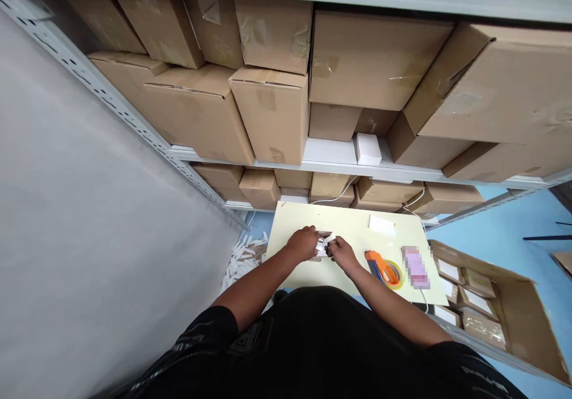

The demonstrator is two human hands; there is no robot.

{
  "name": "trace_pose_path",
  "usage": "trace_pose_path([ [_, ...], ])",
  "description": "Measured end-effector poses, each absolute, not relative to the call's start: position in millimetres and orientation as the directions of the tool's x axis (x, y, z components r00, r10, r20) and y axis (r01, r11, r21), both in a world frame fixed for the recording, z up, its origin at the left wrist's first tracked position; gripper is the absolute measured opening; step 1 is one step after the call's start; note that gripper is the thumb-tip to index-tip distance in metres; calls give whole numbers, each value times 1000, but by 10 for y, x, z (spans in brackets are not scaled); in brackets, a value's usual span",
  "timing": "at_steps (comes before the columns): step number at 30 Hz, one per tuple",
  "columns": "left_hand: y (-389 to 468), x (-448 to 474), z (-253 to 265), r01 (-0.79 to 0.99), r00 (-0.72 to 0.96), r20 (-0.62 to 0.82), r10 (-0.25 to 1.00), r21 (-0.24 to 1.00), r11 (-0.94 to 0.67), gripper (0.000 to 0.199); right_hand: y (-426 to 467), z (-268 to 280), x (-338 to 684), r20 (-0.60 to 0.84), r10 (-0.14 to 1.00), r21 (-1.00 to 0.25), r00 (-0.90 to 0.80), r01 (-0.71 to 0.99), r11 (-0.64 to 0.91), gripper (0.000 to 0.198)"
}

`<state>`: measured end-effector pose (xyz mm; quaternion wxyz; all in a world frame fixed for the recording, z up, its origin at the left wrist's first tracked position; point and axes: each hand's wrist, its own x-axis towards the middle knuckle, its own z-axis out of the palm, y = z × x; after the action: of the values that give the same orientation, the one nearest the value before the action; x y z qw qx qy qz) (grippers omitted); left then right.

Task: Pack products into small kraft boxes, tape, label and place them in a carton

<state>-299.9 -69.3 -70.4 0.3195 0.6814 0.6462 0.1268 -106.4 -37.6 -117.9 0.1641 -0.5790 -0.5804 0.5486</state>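
Over the pale yellow table (290, 223), my two hands meet at a small brown and white package (321, 248). My left hand (304, 243) has its fingers closed on the package's left side. On the right side, my right hand (343, 254) is closed in a pinch at a small white strip (330, 238) that sticks up from the package. My fingers cover part of the package, so its full shape is hidden. To the right of my right hand lies an orange tape dispenser (383, 269) with a yellow roll of tape (396, 275).
A white stack of paper (382, 225) and a blurred pink phone-like item (416, 267) lie on the table. An open carton (518, 315) with several small boxes stands at the right. Shelves with large cardboard boxes (270, 113) rise ahead. White scraps (241, 262) litter the floor left.
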Motion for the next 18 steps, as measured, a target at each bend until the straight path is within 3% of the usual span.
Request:
trace_pose_path([
  [7, -563, -2768, -673, 895, 48, -276, 960, 439, 82, 39, -189, -1125, -1075, -337, 897, -773, -287, 628, -90, 33],
  [11, -597, -2831, -693, 858, 55, -253, 966, 506, 84, 34, -183, -1130, -1030, -358, 881, -801, -310, 587, -119, 33],
  [15, -653, -2994, -685, 835, 51, -258, 965, 542, 101, 38, -275, -1221, -900, -337, 786, -901, -519, 420, -110, 34],
  [18, -686, -3071, -706, 855, 78, -248, 966, 515, 63, 35, -331, -1317, -827, -281, 752, -915, -596, 402, -23, 73],
])
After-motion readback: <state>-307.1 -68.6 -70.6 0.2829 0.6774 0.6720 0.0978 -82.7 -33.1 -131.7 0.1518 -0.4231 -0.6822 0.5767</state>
